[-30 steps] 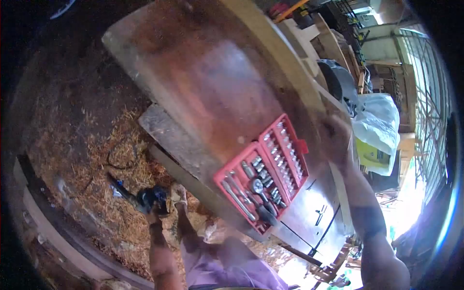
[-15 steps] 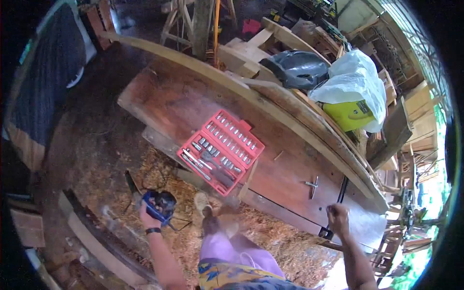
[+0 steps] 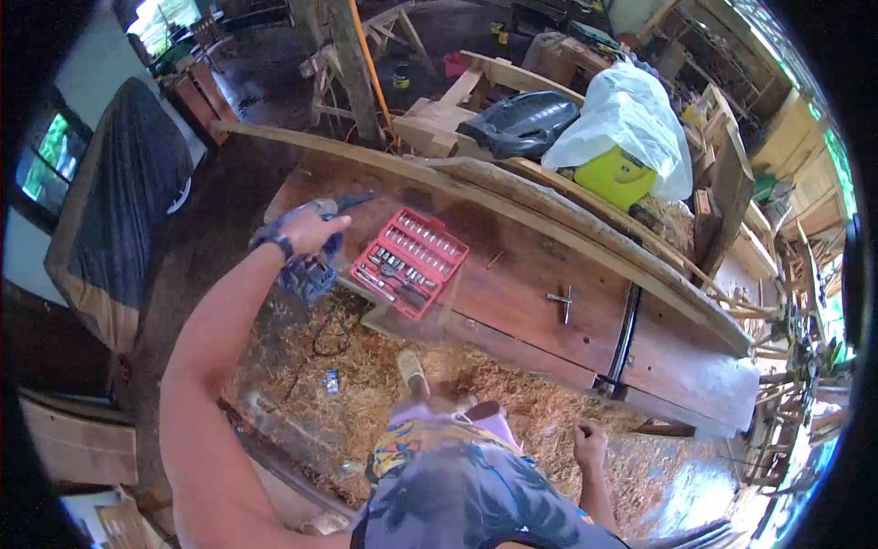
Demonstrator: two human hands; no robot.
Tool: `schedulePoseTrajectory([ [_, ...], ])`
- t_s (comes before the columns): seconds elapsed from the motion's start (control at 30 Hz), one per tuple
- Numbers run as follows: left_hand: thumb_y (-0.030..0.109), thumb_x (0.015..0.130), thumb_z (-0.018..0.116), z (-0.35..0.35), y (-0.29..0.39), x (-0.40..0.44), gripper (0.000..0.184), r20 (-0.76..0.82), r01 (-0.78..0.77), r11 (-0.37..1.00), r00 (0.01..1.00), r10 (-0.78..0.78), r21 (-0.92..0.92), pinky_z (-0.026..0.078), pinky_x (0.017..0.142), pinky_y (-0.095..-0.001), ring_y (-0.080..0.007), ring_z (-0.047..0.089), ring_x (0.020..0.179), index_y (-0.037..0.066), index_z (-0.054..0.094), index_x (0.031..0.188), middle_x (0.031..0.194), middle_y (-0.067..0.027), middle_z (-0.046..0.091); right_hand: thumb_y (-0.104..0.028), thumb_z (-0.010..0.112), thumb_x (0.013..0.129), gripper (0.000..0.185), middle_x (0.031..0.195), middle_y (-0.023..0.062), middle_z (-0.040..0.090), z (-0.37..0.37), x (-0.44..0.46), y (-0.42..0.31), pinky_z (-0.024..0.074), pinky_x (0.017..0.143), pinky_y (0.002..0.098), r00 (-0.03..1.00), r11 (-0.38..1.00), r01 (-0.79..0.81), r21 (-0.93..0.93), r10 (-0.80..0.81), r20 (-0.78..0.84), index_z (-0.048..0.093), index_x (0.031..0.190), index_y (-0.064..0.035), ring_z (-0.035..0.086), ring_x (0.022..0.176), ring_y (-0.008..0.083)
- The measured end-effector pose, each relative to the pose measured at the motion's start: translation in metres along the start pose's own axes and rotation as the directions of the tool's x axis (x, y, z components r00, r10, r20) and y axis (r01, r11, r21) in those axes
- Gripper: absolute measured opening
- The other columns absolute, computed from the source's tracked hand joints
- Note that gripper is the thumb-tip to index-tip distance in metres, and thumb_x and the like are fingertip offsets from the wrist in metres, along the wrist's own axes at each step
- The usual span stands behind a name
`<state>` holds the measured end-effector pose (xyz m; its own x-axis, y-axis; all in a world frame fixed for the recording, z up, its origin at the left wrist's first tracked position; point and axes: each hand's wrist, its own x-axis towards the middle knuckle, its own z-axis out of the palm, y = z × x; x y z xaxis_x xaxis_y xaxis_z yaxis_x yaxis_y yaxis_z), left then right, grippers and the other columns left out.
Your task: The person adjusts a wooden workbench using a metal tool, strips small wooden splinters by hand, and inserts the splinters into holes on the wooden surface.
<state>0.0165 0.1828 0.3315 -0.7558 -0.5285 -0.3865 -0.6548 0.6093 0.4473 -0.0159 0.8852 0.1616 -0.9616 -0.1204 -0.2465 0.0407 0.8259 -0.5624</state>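
My left hand [image 3: 309,231] is closed around the handle of a blue handheld blower [image 3: 306,274] with a black nozzle. It is raised over the left part of the wooden workbench [image 3: 512,265], and the nozzle points right across the top. Just right of it lies an open red socket set [image 3: 437,291] with rows of metal sockets and a ratchet. My right hand [image 3: 590,446] hangs low in front of the bench with fingers curled, and nothing shows in it. A T-shaped metal tool [image 3: 564,304] rests on the bench, apart from both hands.
A dark metal track [image 3: 626,334] crosses the bench at right. Behind are long planks [image 3: 585,224], a black plastic piece [image 3: 521,123] and a yellow-green container [image 3: 615,178] under a white bag [image 3: 631,114]. Wood shavings [image 3: 366,366] and a small blue packet [image 3: 331,381] lie on the floor.
My left hand has lifted the blower from above the floor to over the bench's left end. My right hand has dropped from the bench edge down in front of it.
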Motion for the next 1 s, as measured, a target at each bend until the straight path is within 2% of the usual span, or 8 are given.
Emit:
schedulePoseTrajectory([
  [0.1, 0.047, 0.079, 0.074, 0.018, -0.003, 0.051, 0.048, 0.103, -0.027, 0.882, 0.994, -0.024, 0.47, 0.056, 0.068, -0.0374, -0.0255, 0.07, 0.071, 0.0, 0.071, 0.088, 0.083, -0.0153, 0.072, -0.018, 0.068, 0.085, 0.021, 0.083, 0.0184, 0.071, 0.011, -0.021, 0.028, 0.0538, 0.073, 0.0366, 0.994, 0.998, -0.06, 0.003, 0.06, -0.089, 0.072, 0.093, 0.0009, 0.069, 0.077, 0.0274],
  [0.27, 0.038, 0.074, 0.079, 0.044, 0.01, 0.099, 0.043, 0.125, -0.12, 0.594, 0.992, 0.033, 0.795, 0.057, 0.078, -0.0395, -0.0299, 0.071, 0.086, -0.003, 0.074, 0.086, 0.091, -0.0191, 0.073, -0.023, 0.07, 0.084, 0.025, 0.075, 0.0155, 0.069, 0.032, -0.079, 0.078, 0.0511, 0.065, 0.0345, 0.971, 0.992, -0.129, -0.012, 0.124, -0.204, 0.071, 0.087, 0.0019, 0.066, 0.068, 0.0224],
  [0.33, 0.036, 0.071, 0.08, 0.049, 0.023, 0.108, 0.042, 0.134, -0.099, 0.605, 0.991, -0.013, 0.79, 0.055, 0.087, -0.0378, -0.0309, 0.069, 0.099, 0.001, 0.074, 0.094, 0.103, -0.0187, 0.072, -0.022, 0.072, 0.082, 0.022, 0.079, 0.0192, 0.068, 0.035, -0.096, 0.085, 0.0508, 0.072, 0.0413, 0.955, 0.968, -0.252, 0.011, 0.25, -0.162, 0.071, 0.085, 0.0006, 0.065, 0.075, 0.0336],
  [0.47, 0.029, 0.071, 0.077, 0.072, 0.022, 0.154, 0.041, 0.188, -0.123, 0.545, 0.98, -0.064, 0.829, 0.052, 0.094, -0.0378, -0.0315, 0.066, 0.109, 0.002, 0.074, 0.101, 0.112, -0.0202, 0.07, -0.018, 0.071, 0.081, 0.02, 0.077, 0.0175, 0.068, 0.043, -0.135, 0.102, 0.05, 0.068, 0.0401, 0.945, 0.966, -0.254, -0.037, 0.24, -0.222, 0.071, 0.086, 0.0007, 0.064, 0.071, 0.0307],
  [0.57, 0.033, 0.073, 0.076, 0.092, 0.006, 0.183, 0.034, 0.24, -0.241, 0.348, 0.97, 0.047, 0.906, 0.055, 0.086, -0.04, -0.0324, 0.07, 0.096, 0.004, 0.076, 0.091, 0.101, -0.0183, 0.073, -0.019, 0.072, 0.082, 0.02, 0.073, 0.0146, 0.067, 0.051, -0.148, 0.124, 0.0503, 0.064, 0.0362, 0.937, 0.962, -0.261, -0.08, 0.233, -0.259, 0.071, 0.084, 0.0009, 0.063, 0.067, 0.0236],
  [0.6, 0.031, 0.074, 0.073, 0.084, 0.023, 0.163, 0.03, 0.219, -0.235, 0.42, 0.972, 0.087, 0.877, 0.055, 0.086, -0.0415, -0.032, 0.07, 0.096, 0.007, 0.077, 0.091, 0.099, -0.0149, 0.074, -0.018, 0.072, 0.082, 0.019, 0.073, 0.0147, 0.067, 0.05, -0.152, 0.125, 0.0503, 0.065, 0.0366, 0.931, 0.955, -0.291, -0.049, 0.271, -0.244, 0.071, 0.084, 0.0009, 0.064, 0.068, 0.0242],
  [0.83, 0.026, 0.075, 0.07, 0.102, -0.001, 0.204, 0.028, 0.343, -0.343, 0.036, 0.939, 0.004, 0.939, 0.057, 0.083, -0.042, -0.0346, 0.07, 0.097, 0.008, 0.077, 0.094, 0.1, -0.0159, 0.073, -0.015, 0.071, 0.082, 0.017, 0.072, 0.0161, 0.067, 0.03, -0.159, 0.079, 0.05, 0.066, 0.0393, 0.898, 0.943, -0.332, 0.035, 0.327, -0.295, 0.071, 0.084, 0.0013, 0.064, 0.07, 0.0266],
  [1.0, 0.022, 0.076, 0.067, 0.099, -0.007, 0.203, 0.025, 0.082, -0.134, 0.462, 0.988, 0.13, 0.877, 0.057, 0.083, -0.0423, -0.0347, 0.07, 0.096, 0.007, 0.076, 0.094, 0.102, -0.0198, 0.072, -0.018, 0.07, 0.082, 0.02, 0.077, 0.0174, 0.067, 0.031, -0.156, 0.086, 0.051, 0.07, 0.0407, 0.878, 0.891, -0.448, 0.071, 0.454, -0.155, 0.071, 0.085, 0.0017, 0.064, 0.073, 0.0295],
])
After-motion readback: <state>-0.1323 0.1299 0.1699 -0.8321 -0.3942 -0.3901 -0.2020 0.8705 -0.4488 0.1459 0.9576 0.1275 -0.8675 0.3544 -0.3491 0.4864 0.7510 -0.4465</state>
